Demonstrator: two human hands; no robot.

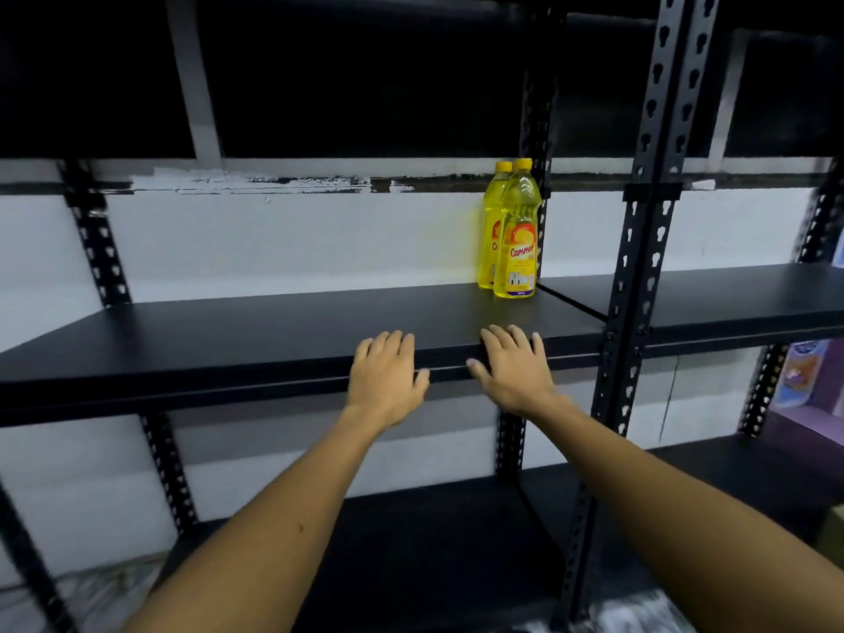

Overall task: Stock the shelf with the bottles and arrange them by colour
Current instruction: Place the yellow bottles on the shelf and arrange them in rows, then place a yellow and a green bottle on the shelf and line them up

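Two yellow bottles with yellow caps stand upright at the back right of a black shelf board (228, 331). The front bottle (518, 239) partly hides the one behind it (491, 221). My left hand (386, 376) lies palm down on the board's front edge, fingers spread and holding nothing. Just right of it, my right hand (514, 367) rests the same way on the edge, also holding nothing. Both hands are well in front of the bottles and apart from them.
Black perforated uprights (639, 249) frame the rack. A second shelf board (730, 294) continues to the right, and a lower board (411, 541) sits beneath. A white wall is behind. Blue and purple packages (799, 376) show at the far right.
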